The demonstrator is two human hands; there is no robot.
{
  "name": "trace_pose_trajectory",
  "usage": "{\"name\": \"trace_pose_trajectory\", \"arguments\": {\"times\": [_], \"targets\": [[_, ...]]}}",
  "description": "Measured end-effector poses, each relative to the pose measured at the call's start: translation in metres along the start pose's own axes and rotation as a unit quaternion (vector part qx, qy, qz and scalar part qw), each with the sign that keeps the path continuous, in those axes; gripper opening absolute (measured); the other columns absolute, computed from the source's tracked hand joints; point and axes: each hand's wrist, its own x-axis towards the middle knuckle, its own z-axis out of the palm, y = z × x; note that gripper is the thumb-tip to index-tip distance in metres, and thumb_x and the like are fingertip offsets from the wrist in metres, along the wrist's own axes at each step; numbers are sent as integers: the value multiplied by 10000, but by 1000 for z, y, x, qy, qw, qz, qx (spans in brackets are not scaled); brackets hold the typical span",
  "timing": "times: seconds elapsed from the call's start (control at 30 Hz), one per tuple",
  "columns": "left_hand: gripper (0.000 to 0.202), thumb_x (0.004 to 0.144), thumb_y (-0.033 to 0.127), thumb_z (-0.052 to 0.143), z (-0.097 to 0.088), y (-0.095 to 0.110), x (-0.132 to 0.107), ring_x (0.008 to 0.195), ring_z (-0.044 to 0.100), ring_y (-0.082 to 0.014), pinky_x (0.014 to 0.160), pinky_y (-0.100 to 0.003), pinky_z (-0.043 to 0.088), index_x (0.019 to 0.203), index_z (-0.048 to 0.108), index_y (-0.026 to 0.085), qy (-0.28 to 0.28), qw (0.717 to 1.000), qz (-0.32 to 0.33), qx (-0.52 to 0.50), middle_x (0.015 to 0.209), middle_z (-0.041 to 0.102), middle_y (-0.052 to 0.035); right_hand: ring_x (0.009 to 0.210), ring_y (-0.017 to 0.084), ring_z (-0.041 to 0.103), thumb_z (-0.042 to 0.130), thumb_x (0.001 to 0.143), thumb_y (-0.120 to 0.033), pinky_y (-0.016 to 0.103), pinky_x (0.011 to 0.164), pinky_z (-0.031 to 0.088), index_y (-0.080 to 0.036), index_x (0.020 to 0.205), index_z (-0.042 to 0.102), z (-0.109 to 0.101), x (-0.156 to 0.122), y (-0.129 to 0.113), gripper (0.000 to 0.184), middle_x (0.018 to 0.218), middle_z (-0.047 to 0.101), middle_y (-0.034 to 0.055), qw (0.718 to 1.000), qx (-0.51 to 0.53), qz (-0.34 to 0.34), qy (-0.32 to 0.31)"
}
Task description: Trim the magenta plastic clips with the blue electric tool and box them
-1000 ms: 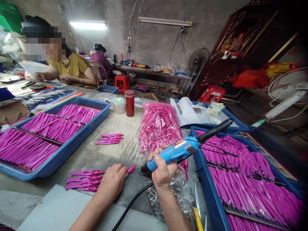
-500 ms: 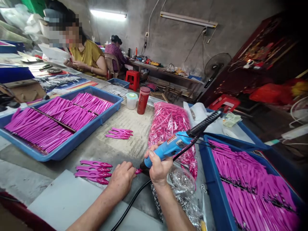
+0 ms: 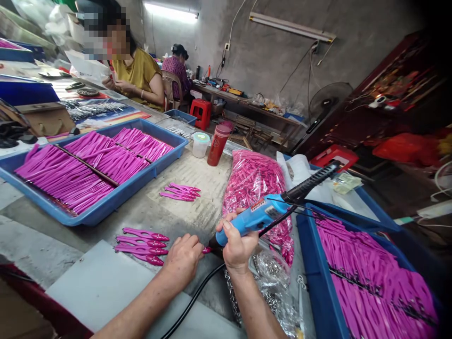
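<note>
My right hand (image 3: 240, 242) is wrapped round the blue body of an electric screwdriver (image 3: 259, 214), whose black nose points down and left. Closed fingers of my left hand (image 3: 184, 258) pin a pink plier-like piece (image 3: 206, 250) against the table, mostly hidden under the hand. Only its glossy tip shows, right at the tool's nose. Left of that hand lies a row of pink pieces (image 3: 143, 246) with dark glossy tips. A smaller group of the same pieces (image 3: 180, 192) rests farther back.
Blue trays of pink pieces stand left (image 3: 155, 176) and right (image 3: 312, 282). A clear bag (image 3: 254, 181) of pink parts and a bag of metal parts (image 3: 270, 273) lie nearby. A red tumbler (image 3: 219, 146) and lidded tub (image 3: 201, 145) stand behind. Two people sit beyond; a black cable (image 3: 194, 301) crosses the front.
The whole view has shifted slightly, so things appear a little farther right. Both hands keep the same hold, and the screwdriver stays against the pink piece.
</note>
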Motion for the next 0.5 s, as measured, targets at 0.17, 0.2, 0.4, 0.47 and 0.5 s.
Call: {"name": "trace_pose_trajectory", "arguments": {"times": [0.17,0.2,0.4,0.47,0.5], "targets": [[141,832,193,494,-1,1,0,774,488,-187,637,-306,336,753,609,175,17,1000,11,-2,785,573,-31,435,87,480,605,650,-263,210,442,395,-147,756,395,3,1,2,261,578,475,-36,999,-27,15,8],[147,834,188,489,-1,1,0,774,490,-188,637,-307,340,750,609,174,18,1000,10,-2,781,572,-32,436,89,479,608,641,-264,213,440,397,-147,775,402,4,1,4,273,585,482,-35,999,-40,18,13],[186,847,186,458,1,3,1,788,508,-197,669,-322,391,765,623,170,-3,1000,-9,-16,789,584,-42,489,97,493,577,631,-279,239,500,428,-154,774,418,8,1,26,247,624,503,-22,992,-127,8,6],[209,856,186,439,1,5,2,802,514,-202,686,-331,410,776,630,167,-19,999,-17,-22,809,594,-47,481,85,471,562,633,-270,234,514,425,-156,788,427,9,2,30,235,615,492,-33,987,-157,5,-14],[219,859,180,428,0,5,3,813,516,-206,696,-335,418,788,635,167,-29,999,-21,-27,824,599,-48,479,79,457,558,631,-264,228,516,418,-156,790,435,11,3,31,228,607,482,-38,984,-175,1,-25]]}}
